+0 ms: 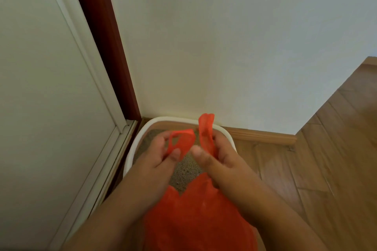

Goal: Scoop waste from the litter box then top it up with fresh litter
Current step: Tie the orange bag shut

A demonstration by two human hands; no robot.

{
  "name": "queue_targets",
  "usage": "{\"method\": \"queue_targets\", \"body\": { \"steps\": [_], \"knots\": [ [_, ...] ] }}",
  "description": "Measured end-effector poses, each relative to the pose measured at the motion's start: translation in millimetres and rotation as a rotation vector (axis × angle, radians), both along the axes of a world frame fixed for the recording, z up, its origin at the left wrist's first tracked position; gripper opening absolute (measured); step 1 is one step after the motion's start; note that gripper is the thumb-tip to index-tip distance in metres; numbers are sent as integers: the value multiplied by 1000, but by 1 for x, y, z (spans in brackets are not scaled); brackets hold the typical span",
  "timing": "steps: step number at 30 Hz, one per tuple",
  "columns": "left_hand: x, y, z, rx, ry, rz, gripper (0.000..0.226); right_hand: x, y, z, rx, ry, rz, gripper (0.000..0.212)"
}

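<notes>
A white-rimmed litter box (130,149) sits on the floor in the corner, filled with grey-brown litter (185,171). Above it hangs a red plastic bag (195,216), its body low in the view between my forearms. My left hand (157,159) pinches one handle loop of the bag. My right hand (214,155) grips the other handle, which sticks up past my fingers. Both hands are over the box, close together. No scoop is in view.
A white wall rises behind the box, with a wooden skirting board (265,135) at its foot. A white door (51,108) with a dark red frame (106,47) stands on the left. Wooden floor (326,159) spreads to the right.
</notes>
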State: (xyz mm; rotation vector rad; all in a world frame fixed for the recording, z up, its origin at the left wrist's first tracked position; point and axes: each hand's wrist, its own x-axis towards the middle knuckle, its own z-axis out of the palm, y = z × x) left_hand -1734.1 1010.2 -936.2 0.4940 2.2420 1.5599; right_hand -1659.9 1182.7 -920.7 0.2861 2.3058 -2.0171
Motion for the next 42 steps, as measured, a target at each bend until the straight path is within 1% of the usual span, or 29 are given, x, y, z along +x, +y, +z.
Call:
{"method": "queue_targets", "body": {
  "steps": [1,2,4,5,7,8,9,10,11,12,13,14,15,17,19,21,24,26,27,28,29,30,32,33,36,38,40,41,42],
  "knots": [
    [3,2,-1,52,-30,-51,39,1,-6,0,-52,-8,42,68],
    [5,4,-3,82,-36,-91,53,2,-12,-1,-82,-11,64,58],
    [10,9,-3,88,5,-153,66,0,-21,-3,-66,23,-4,22],
    [11,10,-3,98,14,-177,70,-1,-22,-5,-81,44,-57,13],
    [14,11,2,134,-60,-230,80,-3,-19,-6,-138,71,-144,24],
    [14,10,4,120,-112,-247,80,-3,-16,-6,-171,84,-182,27],
    [14,7,8,80,-148,-264,73,-4,-13,-5,-200,102,-220,31],
    [12,3,8,19,-159,-283,57,-4,-9,-4,-225,126,-254,35],
    [10,-1,9,-73,-129,-315,35,-6,-5,-2,-250,151,-295,37],
    [9,-4,11,-165,-85,-337,18,-6,-1,0,-274,173,-340,36],
    [8,-5,11,-220,-40,-351,20,-7,3,2,-295,189,-373,36],
    [7,-6,11,-215,-25,-354,26,-7,8,2,-308,195,-397,36],
    [8,-5,11,-169,-25,-361,29,-8,12,2,-307,195,-421,36],
    [11,-4,13,-13,-69,-356,32,-9,17,1,-304,183,-480,36],
    [13,-1,12,137,-148,-285,33,-11,18,0,-326,173,-515,34],
    [14,3,10,223,-185,-159,29,-12,16,2,-342,158,-518,32],
    [16,8,14,340,-256,-19,26,-13,14,3,-374,72,-463,45],
    [20,8,15,326,-265,-1,28,-11,13,4,-561,56,-382,41],
    [21,8,14,254,-232,-10,33,-10,12,3,-687,81,-313,38],
    [22,8,11,160,-176,-19,40,-9,9,6,-781,105,-243,41],
    [23,9,9,95,-123,-28,44,-8,6,8,-821,118,-182,47],
    [25,11,8,73,-89,-30,49,-7,2,8,-806,116,-134,55],
    [28,15,7,79,-50,-14,60,-4,-6,7,-678,111,-91,66],
    [29,16,7,81,-29,4,61,-3,-9,5,-614,122,-62,69],
    [27,15,7,117,-13,37,50,-3,-10,-5,-473,159,0,77],
    [25,13,9,127,-21,90,38,-3,-11,-9,-286,217,-31,82],
    [22,11,11,185,-40,147,32,-5,-9,-10,-86,251,-143,80],
    [22,10,13,226,-53,162,31,-6,-6,-9,-61,247,-207,77],
    [21,9,16,262,-65,159,32,-5,-3,-6,-88,225,-237,70]
  ]
}}
